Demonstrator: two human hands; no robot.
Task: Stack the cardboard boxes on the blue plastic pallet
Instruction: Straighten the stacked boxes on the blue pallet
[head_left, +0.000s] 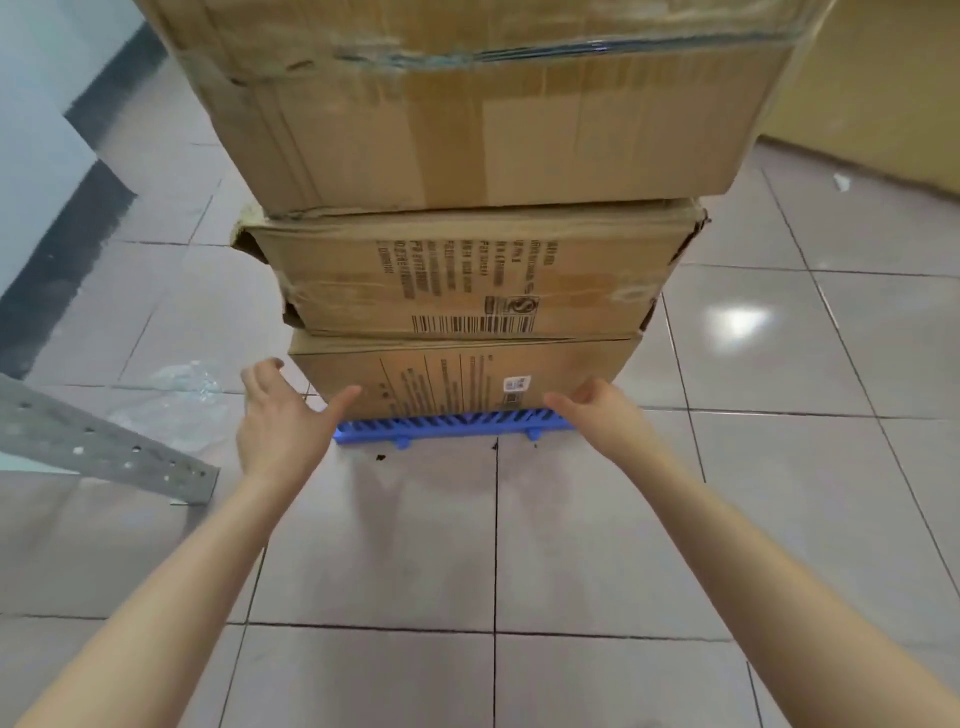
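Note:
Three cardboard boxes stand stacked on a blue plastic pallet (447, 425) on the tiled floor. The bottom box (457, 376) carries printed text and a small white label. The middle box (467, 275) has a barcode and torn corners. The large top box (488, 109) is taped and overhangs the others. My left hand (283, 415) is spread open at the bottom box's left corner, thumb close to its front face. My right hand (597, 408) is open at the lower right of the same box, fingers curled by its front edge. Neither hand grips anything.
A perforated grey metal rail (104, 441) lies on the floor at the left, with crumpled clear plastic film (182, 379) behind it. A white wall with a dark baseboard runs along the left. A yellow wall (883, 78) stands at the back right.

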